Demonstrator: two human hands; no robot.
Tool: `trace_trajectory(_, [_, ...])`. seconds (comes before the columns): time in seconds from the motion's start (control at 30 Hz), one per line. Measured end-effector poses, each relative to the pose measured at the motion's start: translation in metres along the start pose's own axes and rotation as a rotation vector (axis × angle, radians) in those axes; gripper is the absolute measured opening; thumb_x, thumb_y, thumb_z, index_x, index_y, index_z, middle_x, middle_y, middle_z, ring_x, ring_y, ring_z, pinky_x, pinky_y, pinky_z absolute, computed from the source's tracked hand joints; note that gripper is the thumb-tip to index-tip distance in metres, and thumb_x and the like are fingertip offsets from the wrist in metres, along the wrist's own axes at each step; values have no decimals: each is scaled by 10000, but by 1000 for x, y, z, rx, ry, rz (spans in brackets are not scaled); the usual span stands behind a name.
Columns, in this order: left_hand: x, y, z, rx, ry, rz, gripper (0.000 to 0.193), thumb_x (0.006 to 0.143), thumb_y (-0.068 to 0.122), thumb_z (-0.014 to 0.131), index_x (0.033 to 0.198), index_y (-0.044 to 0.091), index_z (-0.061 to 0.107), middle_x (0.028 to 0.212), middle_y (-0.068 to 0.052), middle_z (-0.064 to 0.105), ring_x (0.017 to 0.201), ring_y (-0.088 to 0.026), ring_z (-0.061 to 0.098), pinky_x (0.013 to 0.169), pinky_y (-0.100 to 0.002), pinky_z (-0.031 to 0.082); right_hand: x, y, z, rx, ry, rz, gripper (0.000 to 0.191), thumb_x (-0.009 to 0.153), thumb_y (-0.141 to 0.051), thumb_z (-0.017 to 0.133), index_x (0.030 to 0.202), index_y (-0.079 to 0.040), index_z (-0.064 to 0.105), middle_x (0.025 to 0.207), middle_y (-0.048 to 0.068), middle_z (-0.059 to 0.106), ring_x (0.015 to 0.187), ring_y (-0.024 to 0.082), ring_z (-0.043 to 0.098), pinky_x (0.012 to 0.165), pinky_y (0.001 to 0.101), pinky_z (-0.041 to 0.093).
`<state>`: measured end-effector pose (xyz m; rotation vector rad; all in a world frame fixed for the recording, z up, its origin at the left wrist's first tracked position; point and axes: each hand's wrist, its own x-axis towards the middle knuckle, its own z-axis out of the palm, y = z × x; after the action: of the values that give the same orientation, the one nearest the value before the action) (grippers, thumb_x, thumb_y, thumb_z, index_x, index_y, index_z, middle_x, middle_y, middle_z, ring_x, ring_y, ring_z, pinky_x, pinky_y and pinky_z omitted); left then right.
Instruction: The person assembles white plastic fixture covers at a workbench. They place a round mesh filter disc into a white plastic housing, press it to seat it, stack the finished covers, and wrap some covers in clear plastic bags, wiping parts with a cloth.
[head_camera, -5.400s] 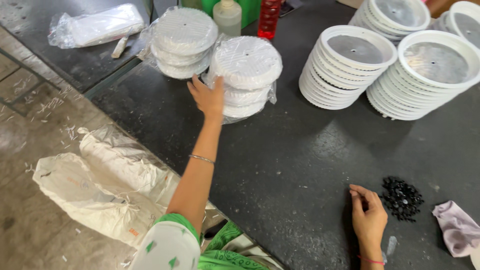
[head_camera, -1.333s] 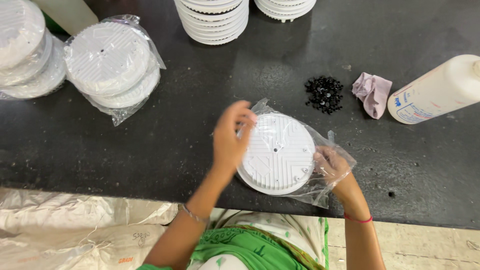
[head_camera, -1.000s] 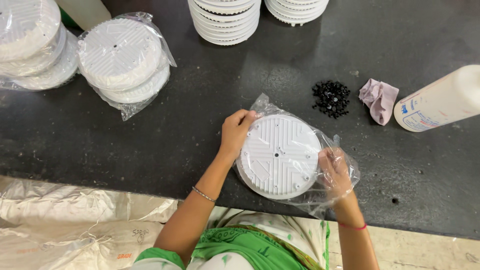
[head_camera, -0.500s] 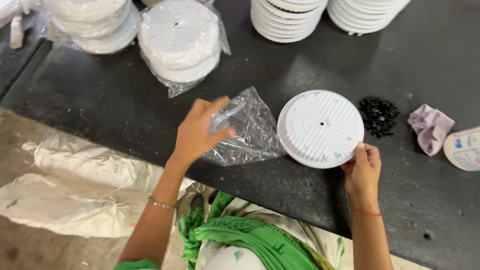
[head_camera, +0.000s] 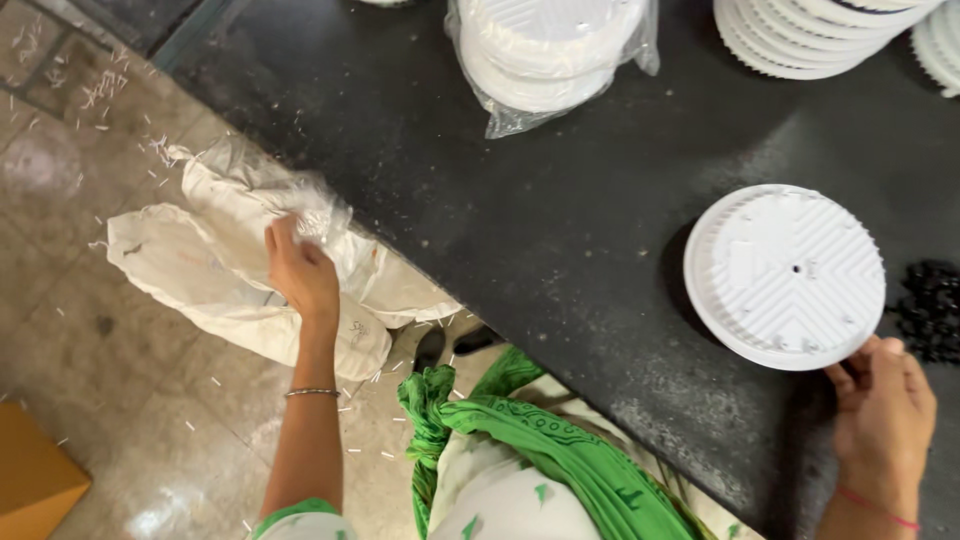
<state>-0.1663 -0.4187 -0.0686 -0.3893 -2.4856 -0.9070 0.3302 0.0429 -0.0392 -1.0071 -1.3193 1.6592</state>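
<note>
My left hand (head_camera: 300, 272) reaches down past the table's edge and grips a crumpled clear plastic bag (head_camera: 312, 212) over a white sack (head_camera: 215, 275) on the floor. A white round ribbed disc (head_camera: 785, 275) lies flat on the black table (head_camera: 560, 230). My right hand (head_camera: 885, 420) pinches the near rim of the disc with its fingertips. Just right of the disc lies a pile of small black parts (head_camera: 932, 310).
A stack of white discs in a clear bag (head_camera: 545, 50) stands at the back of the table, with unbagged stacks (head_camera: 820, 40) to its right. White scraps litter the tiled floor (head_camera: 90, 330). A brown box corner (head_camera: 30, 480) shows at bottom left.
The disc came out of its clear bag. My left hand carried the empty bag off the table, down to the sack on the floor. My right hand stayed on the disc's rim.
</note>
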Motion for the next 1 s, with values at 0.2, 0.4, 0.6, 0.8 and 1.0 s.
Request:
trace_trajectory(0.2, [-62, -24, 90, 70, -334, -223, 328, 899, -16, 521, 1117, 144, 707, 1153, -143, 656, 985, -403, 659, 786, -513, 520, 4, 16, -3, 10, 60, -30, 183, 1215, -158, 492, 1105, -38, 575, 1180, 77, 692, 1098, 162, 675, 1080, 372, 568])
trace_trajectory(0.4, [-22, 27, 175, 111, -751, -303, 308, 907, 13, 531, 1138, 124, 702, 1160, -148, 668, 992, -385, 669, 801, -498, 526, 2, 7, 28, -52, 142, -22, 161, 1217, -132, 517, 1230, -7, 617, 1230, 81, 689, 1165, 165, 676, 1055, 337, 554])
trace_trajectory(0.6, [9, 73, 242, 260, -963, -217, 296, 915, 41, 541, 1159, 105, 697, 1166, -153, 681, 998, -367, 678, 816, -483, 532, 5, -11, 67, -147, 327, 145, 271, 1106, -246, 532, 1261, -54, 641, 1215, 20, 680, 1111, 124, 617, 943, 307, 470])
trace_trajectory(0.8, [17, 131, 297, 386, -1076, -132, 293, 923, 69, 551, 1180, 85, 691, 1173, -158, 694, 1004, -349, 687, 831, -468, 537, 17, -14, 86, -102, 271, 111, 333, 1063, -276, 527, 1239, -25, 657, 1196, 37, 693, 1089, 119, 630, 968, 329, 502])
trace_trajectory(1.0, [-3, 123, 276, 390, -1095, -103, 299, 931, 98, 561, 1200, 65, 686, 1180, -163, 707, 1010, -331, 697, 846, -454, 543, 15, -14, 81, -123, 248, 105, 290, 1055, -274, 546, 1163, -35, 670, 1133, 15, 700, 1058, 105, 638, 963, 338, 515])
